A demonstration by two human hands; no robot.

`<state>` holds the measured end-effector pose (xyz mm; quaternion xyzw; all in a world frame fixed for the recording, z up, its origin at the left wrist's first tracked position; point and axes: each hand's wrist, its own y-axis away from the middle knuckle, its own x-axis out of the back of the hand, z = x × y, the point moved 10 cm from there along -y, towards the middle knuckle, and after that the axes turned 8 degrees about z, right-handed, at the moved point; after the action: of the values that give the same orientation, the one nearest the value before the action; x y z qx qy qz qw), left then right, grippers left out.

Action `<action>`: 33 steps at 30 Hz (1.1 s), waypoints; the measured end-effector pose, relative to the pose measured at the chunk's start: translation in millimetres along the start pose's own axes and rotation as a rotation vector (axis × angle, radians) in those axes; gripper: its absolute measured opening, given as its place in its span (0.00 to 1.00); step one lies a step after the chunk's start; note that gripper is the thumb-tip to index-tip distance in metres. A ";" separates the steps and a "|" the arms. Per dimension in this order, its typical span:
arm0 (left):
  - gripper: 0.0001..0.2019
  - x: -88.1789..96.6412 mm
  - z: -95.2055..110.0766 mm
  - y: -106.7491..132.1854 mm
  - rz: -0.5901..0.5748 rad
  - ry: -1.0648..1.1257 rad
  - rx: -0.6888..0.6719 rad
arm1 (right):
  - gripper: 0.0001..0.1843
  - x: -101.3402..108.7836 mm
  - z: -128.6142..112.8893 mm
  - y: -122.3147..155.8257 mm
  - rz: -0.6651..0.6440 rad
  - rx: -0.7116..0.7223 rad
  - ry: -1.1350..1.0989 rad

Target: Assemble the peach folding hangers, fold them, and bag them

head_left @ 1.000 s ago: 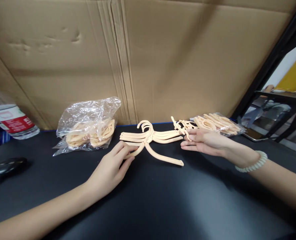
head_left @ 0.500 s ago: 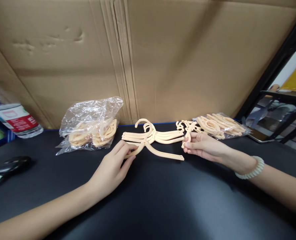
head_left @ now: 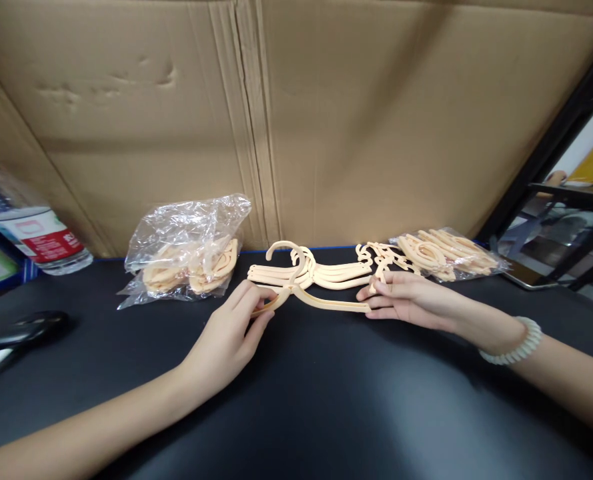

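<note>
A peach plastic hanger lies at the front of a stack of like hangers on the black table. My left hand pinches the hanger's left arm between thumb and fingers. My right hand is closed on a small peach clip piece and touches the right tip of the same hanger. A white bead bracelet is on my right wrist.
A clear bag of peach parts lies at the left, another bag of parts at the right with loose clips beside it. A cardboard wall stands behind. A water bottle and a black object sit far left.
My right hand picked up a clip from the loose pile and brought it down and left to the hanger's right tip. The hanger's right arm swung up towards the stack. The left hand held still.
</note>
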<state>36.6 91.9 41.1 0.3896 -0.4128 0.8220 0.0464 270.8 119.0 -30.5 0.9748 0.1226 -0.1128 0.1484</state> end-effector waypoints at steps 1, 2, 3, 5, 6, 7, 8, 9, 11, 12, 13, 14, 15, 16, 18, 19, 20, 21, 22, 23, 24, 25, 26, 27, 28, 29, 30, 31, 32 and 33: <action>0.06 0.4 0.0 -0.1 0.004 -0.002 -0.001 | 0.13 -3.5 2.1 1.5 -0.024 -0.024 -0.012; 0.06 0.7 -0.1 -0.2 0.008 -0.002 -0.001 | 0.13 -7.3 3.9 2.9 -0.051 -0.043 -0.019; 0.05 0.8 -0.3 -0.3 0.009 -0.001 0.000 | 0.12 -10.8 5.2 4.3 -0.074 -0.057 -0.024; 0.05 0.6 -0.1 -0.3 0.006 0.006 0.000 | 0.11 -14.5 7.2 5.6 -0.092 -0.077 -0.030; 0.05 0.5 0.2 -0.2 0.004 0.009 0.000 | 0.10 -14.7 8.0 5.6 -0.087 -0.084 -0.032; 0.05 0.6 0.9 -0.1 0.003 0.011 -0.003 | 0.10 -14.4 8.6 5.4 -0.079 -0.088 -0.033; 0.05 0.7 1.5 0.1 0.002 0.011 -0.006 | 0.10 -13.8 9.0 5.0 -0.072 -0.090 -0.031; 0.05 0.9 2.1 0.2 0.003 0.010 -0.009 | 0.10 -13.3 9.3 4.6 -0.067 -0.089 -0.026; 0.05 1.3 3.2 0.3 0.005 0.009 -0.012 | 0.10 -12.5 9.6 3.9 -0.064 -0.084 -0.011; 0.05 1.6 3.7 0.2 0.007 0.009 -0.015 | 0.10 -12.2 9.7 3.8 -0.065 -0.080 -0.001; 0.05 1.9 3.9 0.0 0.010 0.007 -0.016 | 0.10 -12.0 10.0 3.7 -0.067 -0.078 0.009; 0.05 2.1 3.8 -0.1 0.013 0.004 -0.016 | 0.09 -11.8 10.3 3.7 -0.070 -0.077 0.019; 0.05 2.0 3.7 -0.3 0.014 0.000 -0.015 | 0.09 -11.6 10.4 3.7 -0.069 -0.076 0.026; 0.05 1.7 3.4 -0.4 0.011 -0.003 -0.013 | 0.09 -11.3 10.5 3.6 -0.067 -0.073 0.033; 0.05 1.0 2.6 -0.4 0.005 -0.006 -0.007 | 0.08 -11.0 10.4 3.3 -0.061 -0.069 0.043; 0.05 0.7 2.4 -0.3 0.002 -0.005 -0.004 | 0.08 -10.9 10.5 3.2 -0.056 -0.070 0.041; 0.05 0.6 2.4 -0.1 0.000 -0.002 -0.003 | 0.08 -10.8 10.5 3.0 -0.050 -0.071 0.036; 0.05 0.5 2.5 0.1 -0.002 0.001 -0.002 | 0.08 -10.6 11.0 2.8 -0.044 -0.077 0.029; 0.05 0.6 2.8 0.3 -0.002 0.003 -0.002 | 0.09 -10.4 11.5 2.6 -0.037 -0.083 0.022; 0.05 0.7 3.1 0.4 -0.002 0.004 -0.004 | 0.09 -10.0 11.8 2.5 -0.030 -0.088 0.015; 0.05 0.9 3.4 0.4 0.000 0.004 -0.005 | 0.09 -9.6 12.1 2.4 -0.024 -0.092 0.012; 0.05 1.2 3.6 0.4 0.004 0.003 -0.006 | 0.08 -9.2 12.3 2.2 -0.021 -0.094 0.011; 0.05 1.2 3.5 0.3 0.006 0.003 -0.005 | 0.08 -8.8 12.4 2.0 -0.018 -0.094 0.012; 0.05 0.9 3.3 0.2 0.006 0.005 -0.004 | 0.08 -8.5 12.6 1.7 -0.019 -0.093 0.014; 0.05 0.3 3.0 0.2 0.003 0.008 -0.001 | 0.09 -8.4 12.8 1.5 -0.021 -0.091 0.020; 0.05 -0.3 2.7 0.2 0.000 0.012 0.002 | 0.09 -8.1 13.3 1.2 -0.022 -0.089 0.026; 0.05 -1.0 2.4 0.3 -0.004 0.016 0.004 | 0.09 -7.7 13.6 0.8 -0.020 -0.085 0.034; 0.05 -1.5 2.2 0.4 -0.007 0.018 0.006 | 0.10 -7.0 13.8 0.6 -0.013 -0.079 0.043; 0.05 -1.7 2.3 0.5 -0.009 0.019 0.005 | 0.11 -6.1 13.8 0.4 0.000 -0.070 0.054; 0.05 -1.7 2.7 0.5 -0.010 0.019 0.002 | 0.12 -5.1 13.4 0.5 0.019 -0.057 0.064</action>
<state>39.1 90.1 40.5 0.3839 -0.4095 0.8259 0.0537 263.7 113.2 -41.5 0.9744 0.1214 -0.0765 0.1732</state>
